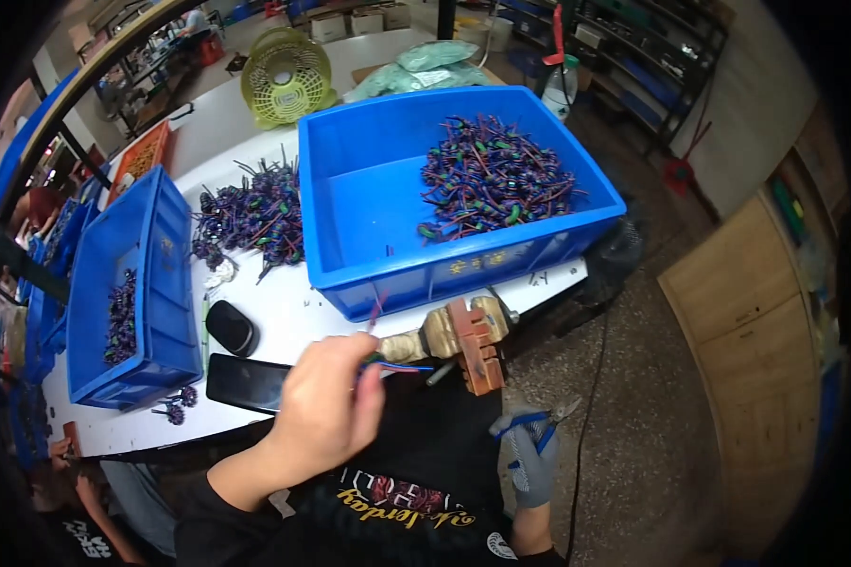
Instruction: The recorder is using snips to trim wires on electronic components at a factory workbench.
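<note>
My left hand [326,402], bare, is closed in a pinch over the table's front edge. Between its fingers is a small wired part, mostly hidden; red and blue wire ends [408,368] stick out of it. Just right of the fingers is a clamp-like fixture [477,345] with slotted copper-coloured blocks and a tape-wrapped bar. Lower right, my right hand [533,468] wears a grey glove. It is closed around blue-handled pliers [542,427], their metal jaws pointing up and right, away from the fixture.
A large blue bin [463,260] holds many dark wire-wound coils [501,180]. More coils [255,213] are heaped beside it. Left stand a smaller blue bin [165,274], a black mouse-shaped object [232,328] and a phone [246,383]. A green fan [286,80] stands behind. Another person sits lower left.
</note>
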`<action>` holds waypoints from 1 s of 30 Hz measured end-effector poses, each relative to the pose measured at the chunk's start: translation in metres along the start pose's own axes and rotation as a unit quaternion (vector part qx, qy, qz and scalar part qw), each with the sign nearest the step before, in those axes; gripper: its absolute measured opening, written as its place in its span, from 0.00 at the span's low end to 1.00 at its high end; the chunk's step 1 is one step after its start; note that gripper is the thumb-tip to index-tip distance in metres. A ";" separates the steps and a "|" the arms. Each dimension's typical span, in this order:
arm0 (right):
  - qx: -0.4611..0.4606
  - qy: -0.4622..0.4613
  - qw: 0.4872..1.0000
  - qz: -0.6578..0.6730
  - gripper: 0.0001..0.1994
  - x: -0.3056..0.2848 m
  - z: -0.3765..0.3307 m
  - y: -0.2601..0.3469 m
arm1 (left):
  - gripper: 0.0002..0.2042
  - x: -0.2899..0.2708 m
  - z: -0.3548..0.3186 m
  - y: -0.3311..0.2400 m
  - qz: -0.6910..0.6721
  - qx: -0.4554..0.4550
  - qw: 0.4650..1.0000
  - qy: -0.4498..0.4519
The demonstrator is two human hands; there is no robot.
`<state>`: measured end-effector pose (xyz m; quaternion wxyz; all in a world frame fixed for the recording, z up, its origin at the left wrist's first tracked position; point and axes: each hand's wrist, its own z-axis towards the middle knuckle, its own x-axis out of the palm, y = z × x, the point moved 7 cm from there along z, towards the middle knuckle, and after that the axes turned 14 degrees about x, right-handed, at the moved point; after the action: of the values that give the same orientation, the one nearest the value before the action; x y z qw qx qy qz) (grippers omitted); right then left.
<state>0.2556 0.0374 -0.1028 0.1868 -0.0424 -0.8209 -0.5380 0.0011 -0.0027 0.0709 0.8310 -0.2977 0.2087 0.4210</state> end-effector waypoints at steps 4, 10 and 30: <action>-0.080 -0.081 0.990 -0.085 0.18 0.026 -0.003 0.055 | 0.13 0.036 0.009 -0.019 0.037 0.078 0.995 0.052; -0.112 -0.007 0.979 -0.173 0.13 0.059 0.020 0.098 | 0.12 0.080 0.009 -0.024 0.090 0.135 0.985 0.064; -0.306 0.109 0.857 -0.401 0.09 0.094 0.044 0.122 | 0.15 0.076 -0.003 0.002 -0.055 0.103 0.993 0.018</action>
<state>0.1897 0.1156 0.0206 0.0212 0.2941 -0.5354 -0.7915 0.0419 0.0401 0.0223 0.8753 -0.2293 0.2490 0.3453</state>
